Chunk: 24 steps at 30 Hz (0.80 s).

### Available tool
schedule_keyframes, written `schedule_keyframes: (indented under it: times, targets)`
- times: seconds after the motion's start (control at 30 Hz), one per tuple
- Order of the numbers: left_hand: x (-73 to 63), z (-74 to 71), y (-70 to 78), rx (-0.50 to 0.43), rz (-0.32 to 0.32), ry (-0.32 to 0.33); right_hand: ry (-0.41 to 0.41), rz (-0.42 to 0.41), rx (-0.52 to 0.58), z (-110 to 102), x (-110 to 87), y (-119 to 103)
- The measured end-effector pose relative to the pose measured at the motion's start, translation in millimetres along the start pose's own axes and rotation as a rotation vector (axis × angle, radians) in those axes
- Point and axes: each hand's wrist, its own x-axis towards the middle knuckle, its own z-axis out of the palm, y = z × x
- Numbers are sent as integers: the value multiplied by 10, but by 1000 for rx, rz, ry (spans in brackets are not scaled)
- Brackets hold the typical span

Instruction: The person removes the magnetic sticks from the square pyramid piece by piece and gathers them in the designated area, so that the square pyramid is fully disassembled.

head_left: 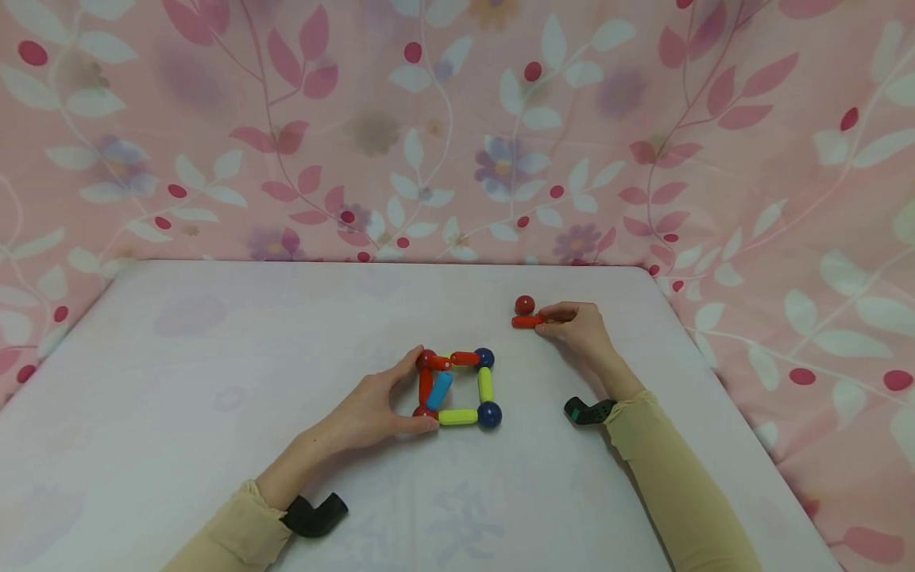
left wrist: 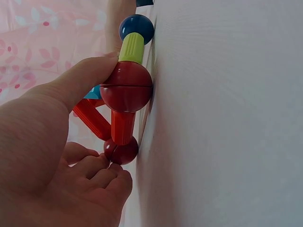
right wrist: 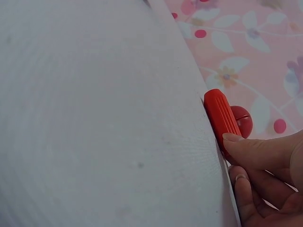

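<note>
Basically: left hand on the frame, right hand on a red rod.

Clock centred on the frame, 12 = far table edge, as seen from the person's seat.

- Frame (head_left: 457, 416): four-cornered, on the white table (head_left: 214, 349). Red balls at its 10 and 8, blue balls (head_left: 489, 415) at 2 and 4. Yellow-green rods on the 3 and 6 sides, red rod on the 9 side. Blue rod (head_left: 440, 390) slants from the 8 o'clock ball toward 12. Two short-looking red pieces (head_left: 465, 358) near 12.
- Left hand (head_left: 366, 409): comes in from 8, gripping the frame's 9 o'clock side. Thumb on the near red ball, fingers at the far one.
- Right hand (head_left: 575, 330): out at 2, thumb and fingers pinching one end of a separate red rod (right wrist: 219, 111). Rod points toward 9, well apart from the frame.
- Spare red ball (head_left: 525, 305): just to the rod's 12; can't tell if they touch.
- Black wrist mounts (head_left: 314, 516) on both arms. Floral cloth (head_left: 457, 119) behind, past 12.
</note>
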Motion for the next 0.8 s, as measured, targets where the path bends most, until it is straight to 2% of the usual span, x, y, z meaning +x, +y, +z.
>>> schedule_keyframes:
  times: [0.33,0.8]
  targets:
    - [-5,-7,7,-4,4,-6,6,-17,26,0,-7,8]
    - [-9,-10,19,5,-6,-3,1,10,25,-10,0,5]
